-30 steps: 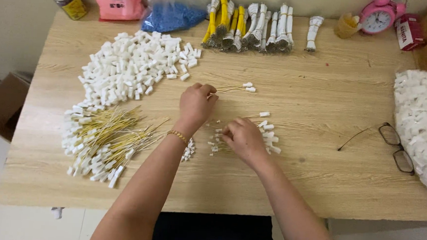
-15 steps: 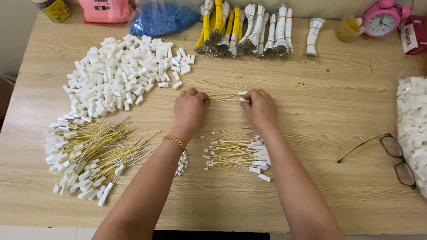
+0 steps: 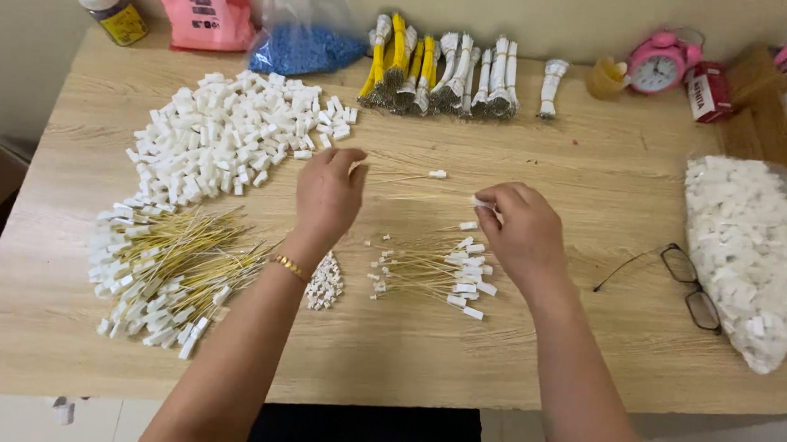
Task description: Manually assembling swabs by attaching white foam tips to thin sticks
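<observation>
Near the middle of the frame the left hand point(image 3: 327, 194) has its fingers bunched, pinching the end of a thin yellow wire point(image 3: 405, 177) that runs rightward to a small white plug at its far tip. The right hand point(image 3: 520, 231), just right of centre, is closed in a pinch on a small white connector point(image 3: 480, 202) at its fingertips, with another fine wire stretching left from it toward the other hand. A gold bracelet point(image 3: 289, 266) circles the left wrist. Below and between the hands lies a small bundle of finished wires point(image 3: 427, 270), white plugs on their right ends, and just left of it a little cluster of tiny white pieces point(image 3: 324, 283). Further left, at the lower left of the frame, spreads a bigger heap of wires with plugs point(image 3: 167, 271); above it, toward the upper left, sits a broad pile of white connectors point(image 3: 230, 138). Along the top edge are tied bunches of yellow and white wire point(image 3: 439, 67), a clear bag of blue bits point(image 3: 302, 50), a pink bag point(image 3: 197, 4) and a capped jar point(image 3: 108, 8). At the upper right stands a pink alarm clock point(image 3: 658, 62). On the right side a pair of glasses point(image 3: 690, 286) lies beside a plastic bag of white parts point(image 3: 747, 252), all on the pale wooden worktop point(image 3: 585, 369).
</observation>
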